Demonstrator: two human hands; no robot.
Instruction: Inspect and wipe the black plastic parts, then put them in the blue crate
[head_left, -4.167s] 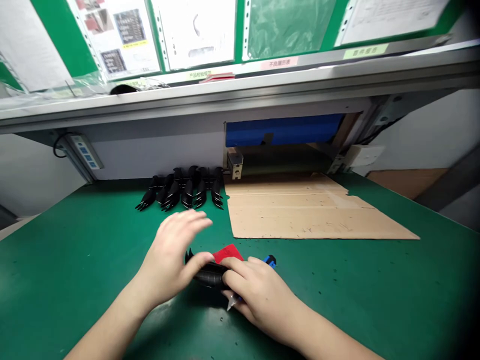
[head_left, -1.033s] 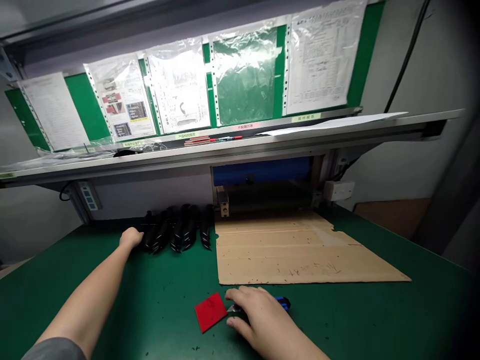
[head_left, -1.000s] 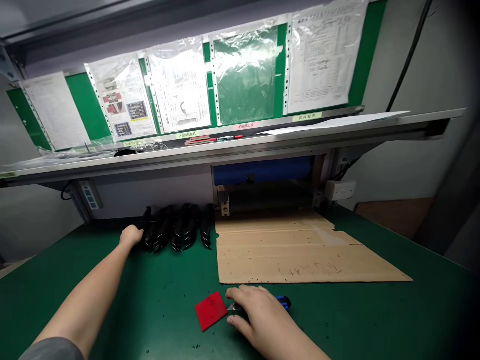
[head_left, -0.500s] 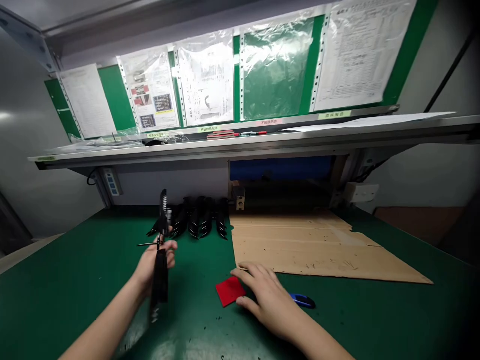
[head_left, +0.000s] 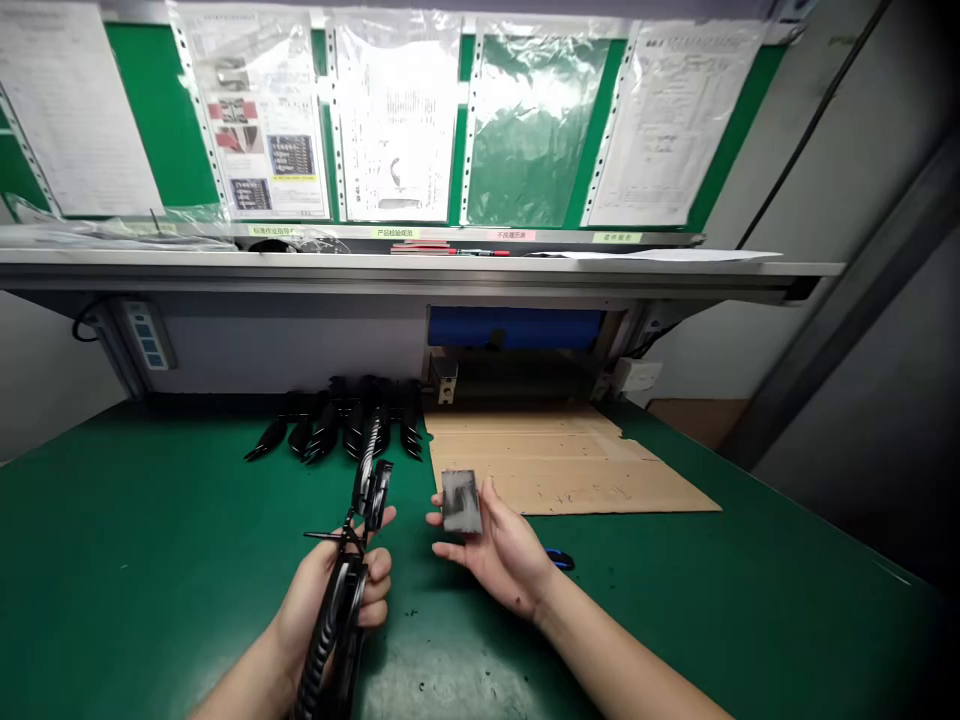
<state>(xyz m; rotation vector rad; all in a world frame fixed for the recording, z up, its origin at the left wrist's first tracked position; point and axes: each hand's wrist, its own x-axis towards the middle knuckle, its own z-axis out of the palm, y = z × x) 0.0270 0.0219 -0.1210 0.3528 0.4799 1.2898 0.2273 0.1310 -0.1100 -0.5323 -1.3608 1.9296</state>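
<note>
My left hand (head_left: 306, 592) is closed around the middle of a long black plastic part (head_left: 332, 618), held upright with ribbed, shiny lengths and a thin piece sticking out to the left. My right hand (head_left: 511, 552) is palm up and holds a small square pad (head_left: 460, 502) by its edges. The pad's upturned face is grey with dark smudges. Beside my right wrist, a blue and black utility knife (head_left: 560, 559) lies on the green table, partly hidden.
Several similar black parts (head_left: 322, 428) stand in a row at the back of the green table (head_left: 150, 540). A cardboard sheet (head_left: 540, 470) lies flat at the back right. Above runs a shelf (head_left: 337, 275) with papers. Small dark scraps dot the table near me.
My right hand has picked the red pad up off the table and turned it over, grey face showing. The black part in my left hand has come nearer my right hand. The view has shifted.
</note>
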